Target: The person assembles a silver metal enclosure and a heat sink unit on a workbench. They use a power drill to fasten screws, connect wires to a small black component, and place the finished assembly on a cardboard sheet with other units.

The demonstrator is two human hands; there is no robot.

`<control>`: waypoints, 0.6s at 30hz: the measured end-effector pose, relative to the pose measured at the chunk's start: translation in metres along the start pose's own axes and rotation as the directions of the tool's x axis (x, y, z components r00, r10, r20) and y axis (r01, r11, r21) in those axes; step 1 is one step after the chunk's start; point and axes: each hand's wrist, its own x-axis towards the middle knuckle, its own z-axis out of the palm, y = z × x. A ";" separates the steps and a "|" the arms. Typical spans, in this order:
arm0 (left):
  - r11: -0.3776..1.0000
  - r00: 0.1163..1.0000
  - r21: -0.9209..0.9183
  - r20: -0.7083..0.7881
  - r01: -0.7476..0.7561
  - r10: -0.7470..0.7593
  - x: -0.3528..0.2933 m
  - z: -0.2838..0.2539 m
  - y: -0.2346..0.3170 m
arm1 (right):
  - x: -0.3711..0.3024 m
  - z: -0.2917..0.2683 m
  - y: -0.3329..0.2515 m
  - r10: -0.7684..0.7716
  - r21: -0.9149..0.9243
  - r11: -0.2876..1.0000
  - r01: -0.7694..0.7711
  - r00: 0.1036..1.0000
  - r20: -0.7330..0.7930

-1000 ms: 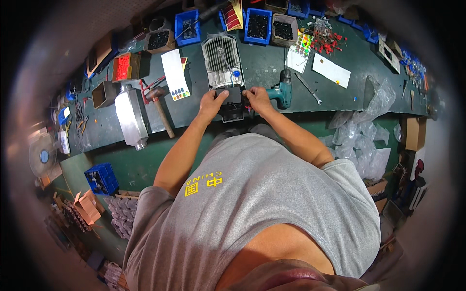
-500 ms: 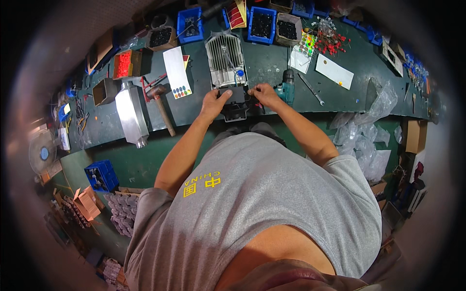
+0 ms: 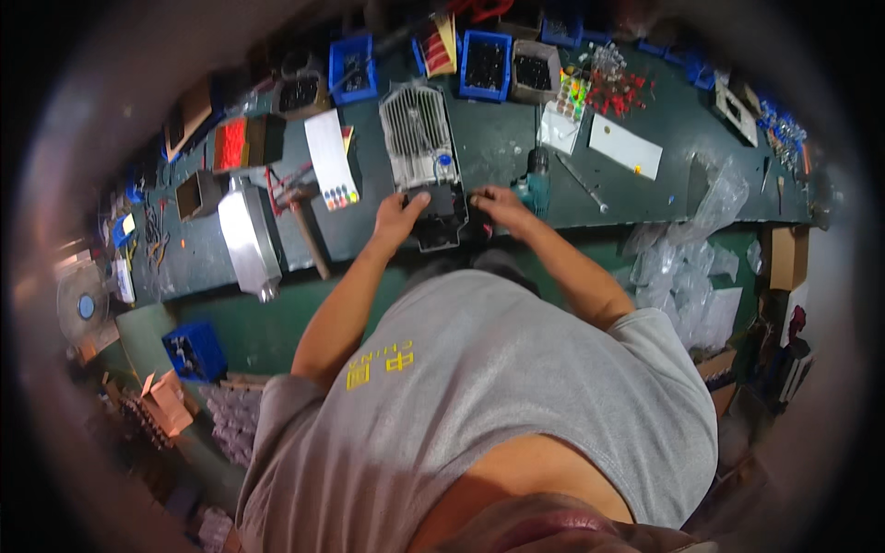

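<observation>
A silver finned metal housing (image 3: 417,129) lies lengthwise on the bench in front of me, with a round blue part (image 3: 444,159) near its middle. A flat black box-like part (image 3: 437,201) covers its near end. My left hand (image 3: 398,217) grips the left side of that end, thumb lying on the black part. Along the opposite side, my right hand (image 3: 501,206) has its fingers curled together by the housing's edge and some dark wires. What those fingertips pinch is too small to make out. A teal power drill (image 3: 536,184) stands just beyond my right hand.
Left on the bench are a hammer (image 3: 309,235), a shiny metal canister (image 3: 247,235) and a white sheet (image 3: 329,157). A wrench (image 3: 583,184) and white card (image 3: 625,146) lie right. Blue parts bins (image 3: 486,66) line the back; clear plastic bags (image 3: 682,267) hang over the front edge.
The whole view has shifted slightly. My right hand has come a little nearer to me along the housing's side. My left hand keeps its hold on the near end.
</observation>
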 end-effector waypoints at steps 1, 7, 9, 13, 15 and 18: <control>0.999 0.999 0.039 -0.019 -0.030 0.030 0.005 0.001 -0.003 | -0.008 0.003 -0.006 0.024 -0.001 1.000 -0.024 0.999 -0.027; 0.994 1.000 -0.105 0.015 0.011 -0.009 -0.008 0.000 0.018 | -0.001 -0.009 0.047 0.192 0.462 0.876 -0.137 0.979 -0.074; 0.997 0.999 -0.082 0.037 0.015 -0.012 -0.007 -0.001 0.018 | -0.002 -0.019 0.044 0.091 0.231 0.972 -0.032 0.964 -0.251; 0.991 1.000 -0.134 0.002 0.017 -0.016 -0.013 0.000 0.024 | 0.001 -0.040 0.016 -0.187 0.021 0.977 0.211 0.904 -0.384; 0.992 1.000 -0.126 -0.001 0.008 -0.008 -0.011 -0.003 0.023 | 0.003 -0.056 0.002 -0.184 0.053 0.972 0.228 0.884 -0.430; 0.996 0.967 -0.024 -0.242 -0.090 0.081 -0.022 -0.003 0.018 | 0.010 -0.081 0.007 -0.222 -0.003 0.967 0.256 0.835 -0.504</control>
